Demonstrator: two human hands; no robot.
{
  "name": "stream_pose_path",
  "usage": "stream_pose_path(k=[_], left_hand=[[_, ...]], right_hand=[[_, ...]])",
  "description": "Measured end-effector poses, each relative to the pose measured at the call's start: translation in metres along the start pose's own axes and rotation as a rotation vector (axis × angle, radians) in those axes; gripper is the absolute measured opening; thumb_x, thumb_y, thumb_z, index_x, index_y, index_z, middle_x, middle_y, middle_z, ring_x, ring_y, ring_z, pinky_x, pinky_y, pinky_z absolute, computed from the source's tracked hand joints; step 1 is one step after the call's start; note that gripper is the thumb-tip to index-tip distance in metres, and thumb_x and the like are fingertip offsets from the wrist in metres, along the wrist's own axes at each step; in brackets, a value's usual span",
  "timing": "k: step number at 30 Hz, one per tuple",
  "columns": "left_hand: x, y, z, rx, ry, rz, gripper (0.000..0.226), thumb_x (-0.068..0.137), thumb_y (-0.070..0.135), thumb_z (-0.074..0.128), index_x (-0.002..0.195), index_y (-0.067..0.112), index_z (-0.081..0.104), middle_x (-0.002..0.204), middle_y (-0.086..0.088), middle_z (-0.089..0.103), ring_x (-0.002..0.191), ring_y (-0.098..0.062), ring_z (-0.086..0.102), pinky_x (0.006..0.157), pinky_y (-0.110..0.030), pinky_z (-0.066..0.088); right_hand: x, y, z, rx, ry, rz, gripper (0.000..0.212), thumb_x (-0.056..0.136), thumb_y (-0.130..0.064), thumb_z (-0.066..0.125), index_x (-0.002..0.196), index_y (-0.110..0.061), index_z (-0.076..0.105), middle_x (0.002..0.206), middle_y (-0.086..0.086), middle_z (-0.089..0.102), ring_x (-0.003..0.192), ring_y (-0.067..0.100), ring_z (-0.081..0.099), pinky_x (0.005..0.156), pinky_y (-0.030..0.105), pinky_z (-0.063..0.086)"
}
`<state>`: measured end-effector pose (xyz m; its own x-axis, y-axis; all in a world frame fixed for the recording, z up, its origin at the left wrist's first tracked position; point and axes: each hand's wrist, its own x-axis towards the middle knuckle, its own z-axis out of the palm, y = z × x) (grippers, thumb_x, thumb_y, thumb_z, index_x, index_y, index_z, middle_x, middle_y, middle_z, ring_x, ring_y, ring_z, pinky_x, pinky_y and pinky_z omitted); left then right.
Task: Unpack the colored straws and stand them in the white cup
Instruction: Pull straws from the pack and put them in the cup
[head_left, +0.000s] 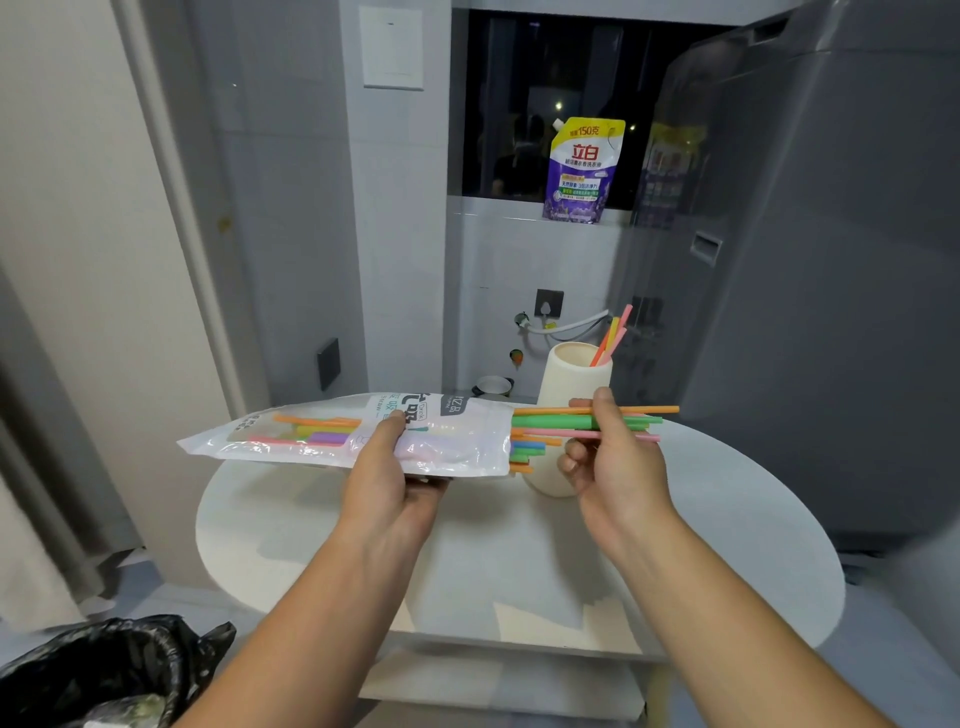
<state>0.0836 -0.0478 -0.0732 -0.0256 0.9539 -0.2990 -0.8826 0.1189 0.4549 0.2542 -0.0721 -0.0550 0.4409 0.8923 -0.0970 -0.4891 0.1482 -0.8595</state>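
Observation:
My left hand (390, 467) grips a clear plastic straw bag (311, 431) held flat above the round white table (753, 519), its open end facing right. Several colored straws (545, 423) stick out of that opening. My right hand (608, 457) pinches a few of them, orange, green and pink, partly drawn out to the right. Behind my right hand stands the white cup (566, 374) on the table, with three straws (613, 335) in orange, yellow and pink leaning in it.
A grey washing machine (831, 260) rises right of the table. A purple detergent pouch (582, 171) sits on the window ledge behind. A bin lined with a black bag (104, 675) is at the lower left. A small bowl (493, 385) lies behind the bag.

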Motion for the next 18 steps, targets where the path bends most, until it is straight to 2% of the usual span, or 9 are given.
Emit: stream_pose_path(k=[2,6,8,10,15,18], left_hand=[[-0.001,-0.002,0.001,0.005,0.009,-0.001,0.026,0.096,0.01,0.066,0.122,0.013,0.065,0.096,-0.007,0.082,0.077,-0.022,0.08,0.063,-0.042,0.065],[-0.005,-0.008,0.003,0.019,0.013,-0.014,0.034,0.096,0.009,0.067,0.129,0.012,0.065,0.107,-0.009,0.08,0.079,-0.022,0.079,0.056,-0.039,0.063],[-0.005,-0.009,0.004,0.024,0.029,-0.012,0.035,0.095,0.006,0.066,0.129,0.011,0.063,0.108,-0.01,0.079,0.078,-0.023,0.079,0.055,-0.038,0.063],[-0.005,-0.008,0.004,0.02,0.048,-0.011,0.032,0.096,0.003,0.064,0.127,0.01,0.063,0.101,-0.009,0.079,0.071,-0.022,0.078,0.052,-0.036,0.061],[-0.005,-0.003,0.004,0.001,0.065,-0.021,0.013,0.097,0.001,0.06,0.106,0.011,0.062,0.065,-0.004,0.077,0.053,-0.018,0.074,0.043,-0.029,0.056],[-0.005,-0.001,0.003,0.0,0.072,-0.025,0.01,0.097,0.001,0.059,0.099,0.011,0.061,0.059,-0.003,0.074,0.048,-0.016,0.072,0.041,-0.027,0.055]], right_hand=[[0.001,0.001,0.0,-0.075,-0.01,-0.046,0.03,0.099,-0.032,0.06,0.084,-0.009,0.071,0.055,-0.001,0.058,0.045,0.007,0.05,0.045,0.021,0.046],[0.0,0.004,0.003,-0.135,-0.057,-0.083,0.025,0.098,-0.029,0.062,0.087,-0.009,0.073,0.071,0.003,0.074,0.061,0.012,0.069,0.052,0.021,0.053],[0.0,0.005,0.003,-0.172,-0.047,-0.105,0.026,0.098,-0.031,0.063,0.088,-0.009,0.074,0.071,0.003,0.074,0.063,0.013,0.069,0.053,0.023,0.053],[0.002,0.005,0.002,-0.221,-0.017,-0.138,0.03,0.098,-0.035,0.062,0.087,-0.01,0.074,0.063,0.001,0.07,0.056,0.013,0.062,0.052,0.024,0.05],[0.005,-0.003,-0.001,-0.192,0.006,-0.208,0.032,0.1,-0.035,0.059,0.084,-0.009,0.07,0.055,-0.001,0.065,0.046,0.01,0.057,0.044,0.022,0.047],[0.007,-0.01,-0.003,-0.18,-0.022,-0.221,0.033,0.101,-0.033,0.058,0.081,-0.009,0.069,0.053,-0.001,0.063,0.045,0.01,0.056,0.043,0.022,0.047]])
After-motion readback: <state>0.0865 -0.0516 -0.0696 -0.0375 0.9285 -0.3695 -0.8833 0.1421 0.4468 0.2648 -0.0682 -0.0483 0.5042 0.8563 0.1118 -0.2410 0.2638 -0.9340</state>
